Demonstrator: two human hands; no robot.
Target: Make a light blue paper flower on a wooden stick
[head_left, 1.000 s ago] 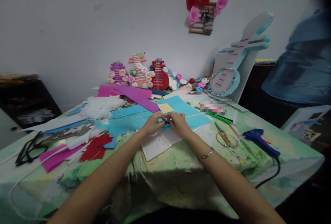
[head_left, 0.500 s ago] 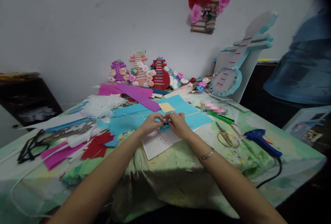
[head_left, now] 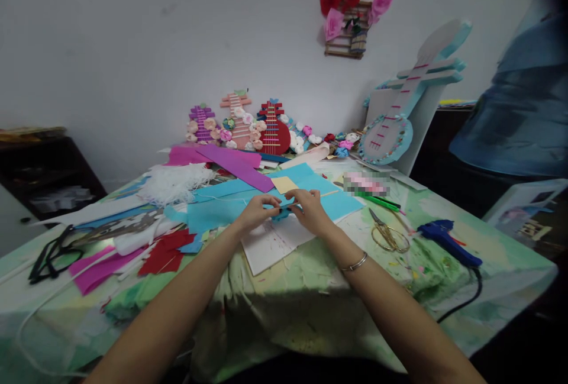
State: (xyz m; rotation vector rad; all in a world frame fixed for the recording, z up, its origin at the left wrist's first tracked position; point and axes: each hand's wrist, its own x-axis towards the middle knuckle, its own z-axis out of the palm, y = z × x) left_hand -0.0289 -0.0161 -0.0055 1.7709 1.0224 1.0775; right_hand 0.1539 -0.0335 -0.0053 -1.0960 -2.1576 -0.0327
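Both hands meet over the middle of the table, fingertips pinched close together. Between them is a small blue piece (head_left: 280, 213), which looks like paper or foam; the fingers cover part of it. My left hand (head_left: 257, 211) grips its left side, and my right hand (head_left: 308, 209), with a bracelet on the wrist, pinches it from the right. Under the hands lie a white board (head_left: 266, 251) with pinkish marks and large light-blue sheets (head_left: 217, 215). A small tan square (head_left: 284, 184) rests just beyond the fingers. A thin pale stick (head_left: 329, 194) shows beside my right hand.
On the right are gold-handled scissors (head_left: 387, 233), a blue glue gun (head_left: 450, 243) with its cord, and a green pen (head_left: 380, 202). Glasses (head_left: 53, 257), red pieces (head_left: 166, 252) and white shreds (head_left: 175, 183) lie left. Decorated model lutes (head_left: 273, 129) stand behind.
The fingers have shifted slightly around the small blue piece, and more of its blue now shows between them. The view has moved a little; the tabletop things stay put.
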